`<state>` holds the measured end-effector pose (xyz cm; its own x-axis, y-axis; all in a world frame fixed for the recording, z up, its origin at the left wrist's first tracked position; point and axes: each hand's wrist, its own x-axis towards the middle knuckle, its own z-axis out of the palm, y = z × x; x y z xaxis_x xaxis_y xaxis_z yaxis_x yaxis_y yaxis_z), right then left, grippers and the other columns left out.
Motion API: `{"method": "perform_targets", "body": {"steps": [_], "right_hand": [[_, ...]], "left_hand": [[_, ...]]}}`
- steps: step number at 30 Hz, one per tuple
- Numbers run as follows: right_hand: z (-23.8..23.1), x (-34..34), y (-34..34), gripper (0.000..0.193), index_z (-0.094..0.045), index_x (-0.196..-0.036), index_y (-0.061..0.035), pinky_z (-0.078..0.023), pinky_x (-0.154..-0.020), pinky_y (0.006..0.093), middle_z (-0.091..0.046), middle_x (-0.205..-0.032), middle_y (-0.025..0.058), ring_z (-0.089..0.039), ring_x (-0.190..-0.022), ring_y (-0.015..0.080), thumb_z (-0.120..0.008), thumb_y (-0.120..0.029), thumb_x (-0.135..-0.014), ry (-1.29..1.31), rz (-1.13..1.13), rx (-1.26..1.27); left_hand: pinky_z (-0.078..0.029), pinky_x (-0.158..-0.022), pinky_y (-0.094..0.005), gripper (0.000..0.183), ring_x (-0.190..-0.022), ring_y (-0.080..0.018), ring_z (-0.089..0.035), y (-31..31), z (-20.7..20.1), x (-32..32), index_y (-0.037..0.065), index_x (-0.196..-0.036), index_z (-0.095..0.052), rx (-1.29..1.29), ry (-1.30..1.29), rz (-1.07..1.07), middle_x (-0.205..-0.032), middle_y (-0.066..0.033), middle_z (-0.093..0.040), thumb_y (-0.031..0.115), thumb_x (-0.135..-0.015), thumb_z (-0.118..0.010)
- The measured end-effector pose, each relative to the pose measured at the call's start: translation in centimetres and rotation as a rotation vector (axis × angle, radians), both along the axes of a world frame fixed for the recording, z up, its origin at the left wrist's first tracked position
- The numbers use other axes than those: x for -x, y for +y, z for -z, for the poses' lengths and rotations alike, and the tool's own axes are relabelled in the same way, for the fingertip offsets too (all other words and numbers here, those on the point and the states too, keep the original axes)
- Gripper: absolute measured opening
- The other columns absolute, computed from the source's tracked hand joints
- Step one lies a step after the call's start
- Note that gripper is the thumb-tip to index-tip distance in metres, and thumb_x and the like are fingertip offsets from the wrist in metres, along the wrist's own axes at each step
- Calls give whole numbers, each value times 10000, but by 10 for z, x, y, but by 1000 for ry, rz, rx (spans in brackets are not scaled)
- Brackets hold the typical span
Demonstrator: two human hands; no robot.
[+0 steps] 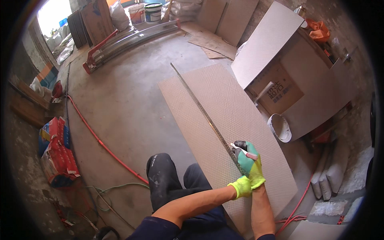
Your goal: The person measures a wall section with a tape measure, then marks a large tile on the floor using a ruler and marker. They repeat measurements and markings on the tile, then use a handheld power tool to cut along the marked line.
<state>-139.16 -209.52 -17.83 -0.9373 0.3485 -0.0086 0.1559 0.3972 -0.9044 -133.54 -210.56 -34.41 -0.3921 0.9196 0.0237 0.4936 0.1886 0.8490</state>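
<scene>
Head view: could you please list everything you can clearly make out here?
Patterned board: one, beige, floor centre.
Ruler: one, dark grey, on that board.
Pen: one, white and pink, in right grip.
Rail tool: one, red and grey, far floor.
Standing buckets: two, mostly white, far end.
Open bucket: one, white, right.
Other boards: several, beige to brown, right.
Bags: count unclear, red and blue, left.
Thick hose: one, red, left floor.
Legs: two, dark, lower centre.
Left grip: one, yellow, partly hidden, lower centre.
Right grip: one, green and yellow, over ruler.
</scene>
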Motion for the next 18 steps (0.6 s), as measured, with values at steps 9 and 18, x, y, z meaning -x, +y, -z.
{"method": "perform_targets", "body": {"steps": [9, 18], "right_hand": [[6, -6, 12, 213, -673, -1067, 14, -532, -701, 277, -728, -918, 102, -667, -800, 139, -599, -86, -893, 69, 36, 105], [-8, -13, 9, 236, -684, -1086, 15, -534, -702, 262, -724, -923, 90, -654, -800, 120, -607, -76, -882, 7, 78, 141]], "left_hand": [[-519, -885, -413, 361, -1026, -327, -666, -11, -39, 10, 148, -1122, -706, -144, 28, -31, -1076, -131, -714, 175, -761, -709], [-466, -1010, -397, 398, -1182, -293, -607, -19, -57, 20, 168, -1219, -672, -116, 168, 137, -1229, -78, -673, 200, -822, -679]]}}
